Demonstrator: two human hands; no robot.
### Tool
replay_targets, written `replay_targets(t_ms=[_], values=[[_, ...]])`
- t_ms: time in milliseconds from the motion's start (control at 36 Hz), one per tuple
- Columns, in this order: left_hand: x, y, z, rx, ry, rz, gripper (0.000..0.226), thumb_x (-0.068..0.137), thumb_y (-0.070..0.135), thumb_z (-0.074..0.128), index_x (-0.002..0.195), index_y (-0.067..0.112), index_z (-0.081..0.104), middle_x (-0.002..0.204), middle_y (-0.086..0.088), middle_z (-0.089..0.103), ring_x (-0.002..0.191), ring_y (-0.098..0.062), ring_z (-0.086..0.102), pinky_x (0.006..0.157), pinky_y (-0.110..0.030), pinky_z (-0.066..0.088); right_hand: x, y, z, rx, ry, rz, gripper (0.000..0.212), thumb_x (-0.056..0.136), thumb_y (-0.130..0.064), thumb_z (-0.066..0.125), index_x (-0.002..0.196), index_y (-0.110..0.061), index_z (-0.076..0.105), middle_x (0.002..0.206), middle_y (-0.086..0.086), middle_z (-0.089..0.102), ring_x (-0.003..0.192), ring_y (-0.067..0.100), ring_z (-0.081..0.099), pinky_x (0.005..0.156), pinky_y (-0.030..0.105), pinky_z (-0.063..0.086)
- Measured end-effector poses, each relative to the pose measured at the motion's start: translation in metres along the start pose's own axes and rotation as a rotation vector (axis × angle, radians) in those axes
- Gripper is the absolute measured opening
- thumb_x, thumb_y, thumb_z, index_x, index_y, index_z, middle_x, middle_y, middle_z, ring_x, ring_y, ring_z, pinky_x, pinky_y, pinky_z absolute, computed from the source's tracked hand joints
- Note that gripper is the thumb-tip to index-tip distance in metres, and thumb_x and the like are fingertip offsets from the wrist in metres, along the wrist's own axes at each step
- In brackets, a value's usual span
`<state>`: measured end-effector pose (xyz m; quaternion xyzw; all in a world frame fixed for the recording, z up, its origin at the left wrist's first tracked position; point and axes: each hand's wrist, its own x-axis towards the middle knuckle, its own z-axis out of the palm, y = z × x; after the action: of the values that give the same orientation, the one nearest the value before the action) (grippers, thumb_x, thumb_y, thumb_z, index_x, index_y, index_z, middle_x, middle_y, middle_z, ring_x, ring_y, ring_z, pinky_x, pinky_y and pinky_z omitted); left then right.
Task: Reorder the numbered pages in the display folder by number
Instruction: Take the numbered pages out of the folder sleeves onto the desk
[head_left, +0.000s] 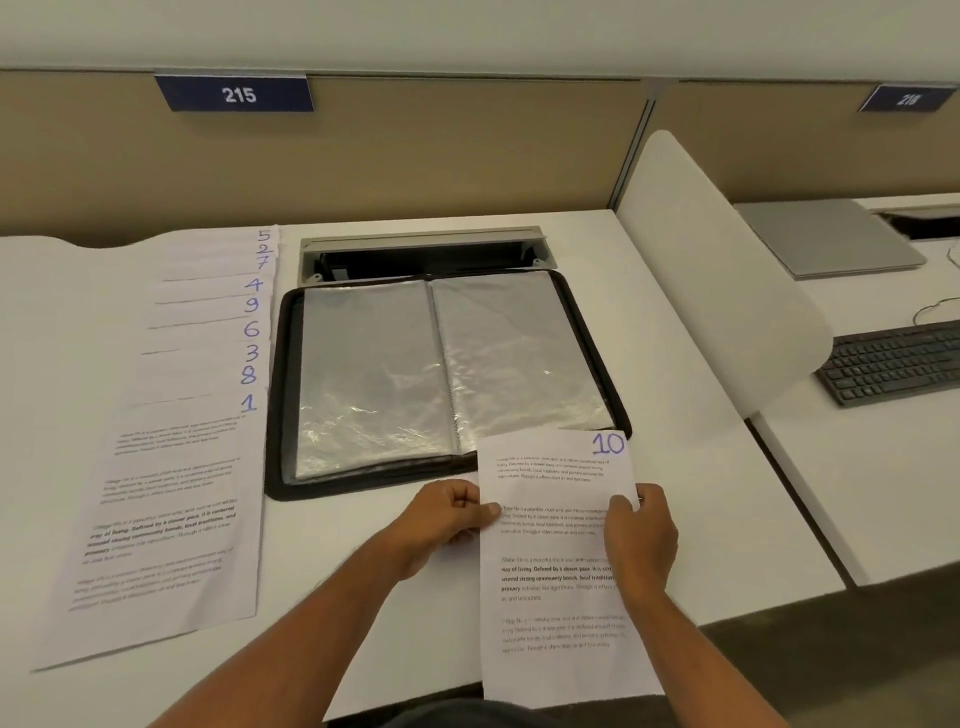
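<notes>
Head view looks down on a white worktop (685, 467) where a black zip display folder (441, 379) lies open flat, its clear sleeves showing no paper on either side. At the folder's near right corner, both hands hold a printed page marked 10 (558, 566) in blue ink at its top right. The left hand (452, 519) pinches the page's left edge, thumb on top and fingers curled beneath; the right hand (641, 535) has its grip clamped on the right edge, thumb pressing the face of the sheet. The page's far edge overlaps the folder's near right corner, and its near end hangs past the worktop's near edge.

Left of the folder, a fanned stack of pages (171, 467) lies on the worktop, stepped so the blue numbers show from far to near: 5, 2, 7, 4, 9, 6, 3, 8, 1. Page 1 lies on top, nearest.

Far right, beyond a white divider (727, 291), sit a closed laptop (826, 236) and a dark keyboard (898, 361).
</notes>
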<state>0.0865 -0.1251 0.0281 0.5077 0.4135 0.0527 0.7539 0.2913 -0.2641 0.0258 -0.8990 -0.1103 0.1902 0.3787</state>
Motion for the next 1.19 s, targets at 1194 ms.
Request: replay_targets(t_ms=[1194], values=[[-0.151, -0.049, -0.304, 0.146, 1.155, 0.150, 0.013, 0.093, 0.031, 0.068, 0.083, 0.023, 0.070, 0.077, 0.006, 0.072, 0.079, -0.015, 0.068, 0.074, -0.032, 0.053, -0.201, -0.149, 0.248, 0.016, -0.567, -0.413, 0.023, 0.097, -0.011, 0.061, 0.102, -0.033, 0.058, 0.091, -0.012, 0.068, 0.082, 0.008, 0.067, 0.069, 0.023, 0.055]])
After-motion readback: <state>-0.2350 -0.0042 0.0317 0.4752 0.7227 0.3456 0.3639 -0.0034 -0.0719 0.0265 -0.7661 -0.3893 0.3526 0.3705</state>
